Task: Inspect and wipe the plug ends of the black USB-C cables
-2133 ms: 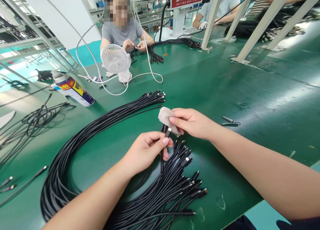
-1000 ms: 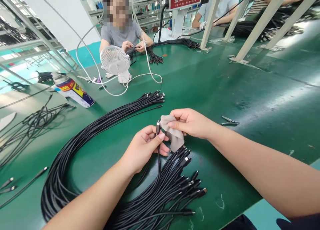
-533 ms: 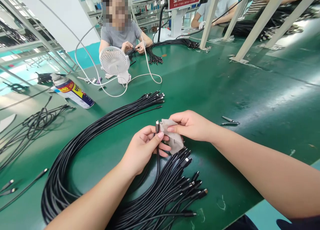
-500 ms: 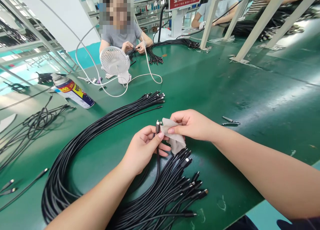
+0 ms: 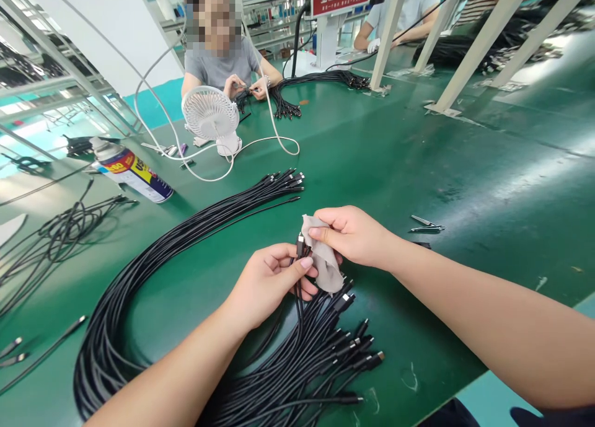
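Between the thumb and fingers of my left hand (image 5: 279,275) are black USB cables (image 5: 300,246), held just below their plugs, metal ends up. My right hand (image 5: 351,233) pinches a crumpled pale grey cloth (image 5: 326,267) that touches the plugs and hides part of them. Below both hands lies a thick bundle of black cables (image 5: 134,272), curved in a big loop on the green table. One set of its plugs (image 5: 356,346) fans out at the lower right; the other set (image 5: 288,180) points right, farther back.
A tilted spray can (image 5: 134,170) and a white fan (image 5: 211,117) with a looping white cord stand at the back left. Loose cables (image 5: 60,228) lie at left. Tweezers (image 5: 426,225) rest right of my hands. Across the table a person (image 5: 223,61) handles cables. Metal posts (image 5: 478,49) rise at right.
My right hand has shifted the cloth slightly against the plugs, its fingers nearer the cloth's top. My left hand has lowered a little and turned the plugs. The whole view has shifted slightly.
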Available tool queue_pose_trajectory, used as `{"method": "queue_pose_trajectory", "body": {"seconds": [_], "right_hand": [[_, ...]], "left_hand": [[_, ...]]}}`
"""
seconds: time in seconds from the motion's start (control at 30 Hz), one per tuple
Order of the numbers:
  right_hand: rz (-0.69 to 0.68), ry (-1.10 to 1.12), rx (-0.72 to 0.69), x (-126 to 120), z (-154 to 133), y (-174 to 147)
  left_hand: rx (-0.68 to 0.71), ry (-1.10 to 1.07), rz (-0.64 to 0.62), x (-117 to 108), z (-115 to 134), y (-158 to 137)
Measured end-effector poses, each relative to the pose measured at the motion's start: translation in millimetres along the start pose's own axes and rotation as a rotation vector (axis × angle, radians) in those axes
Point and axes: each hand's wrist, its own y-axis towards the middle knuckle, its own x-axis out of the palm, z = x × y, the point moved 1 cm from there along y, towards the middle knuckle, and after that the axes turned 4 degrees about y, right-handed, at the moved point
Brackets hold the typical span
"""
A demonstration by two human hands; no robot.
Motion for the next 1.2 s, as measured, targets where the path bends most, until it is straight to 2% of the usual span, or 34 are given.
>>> {"method": "queue_pose_trajectory", "body": {"seconds": [0.13,0.23,0.57,0.67,0.8,0.9,1.1,1.2], "right_hand": [[0.143,-0.332,-0.246,4.9,-2.5,0.0],[0.152,-0.413,-0.375,7.1,-1.7,0.0],[0.24,-0.647,-0.444,10.9,7.9,1.4],[0.239,-0.624,-0.391,10.4,2.6,0.0],[0.067,-0.468,-0.254,6.4,-9.9,-4.7],[-0.029,-0.412,-0.218,2.8,-14.9,-7.5],[-0.006,-0.402,-0.345,-12.8,-13.8,-9.0],[0.068,-0.325,-0.4,-22.2,-18.7,-10.6]], "left_hand": [[-0.031,0.023,0.034,-0.7,-1.3,0.6],[-0.025,0.036,0.021,-1.4,-2.7,2.3],[-0.034,0.059,0.0,0.0,-3.3,2.4],[-0.03,0.047,0.018,-0.2,-4.1,3.2],[0.007,0.047,-0.019,-1.5,-5.5,4.0],[0.023,0.015,-0.045,-3.5,-6.8,5.0],[0.086,-0.137,-0.119,-15.0,-12.3,11.2],[0.115,-0.143,-0.121,-19.9,-12.8,11.8]]}}
